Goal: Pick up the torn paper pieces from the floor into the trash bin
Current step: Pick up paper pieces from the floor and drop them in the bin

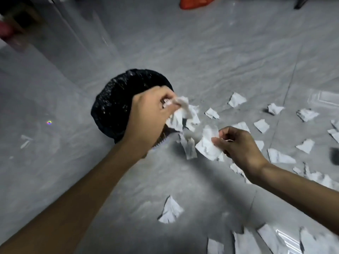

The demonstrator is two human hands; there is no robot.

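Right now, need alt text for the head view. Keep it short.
Two bare hands hold torn paper beside a black-lined trash bin: the left hand grips a crumpled bunch, and the right hand pinches a single piece. Many white pieces lie scattered on the grey floor, mostly to the right.

Dim grey light, soft shadows, motion blur, wide-angle edge distortion

Grey marbled tile floor (201, 52) carries a round trash bin lined with black plastic (113, 107), left of centre. Torn white paper pieces (170, 210) lie scattered right of the bin and along the near edge. Orange object (194, 1) at far edge, cropped.
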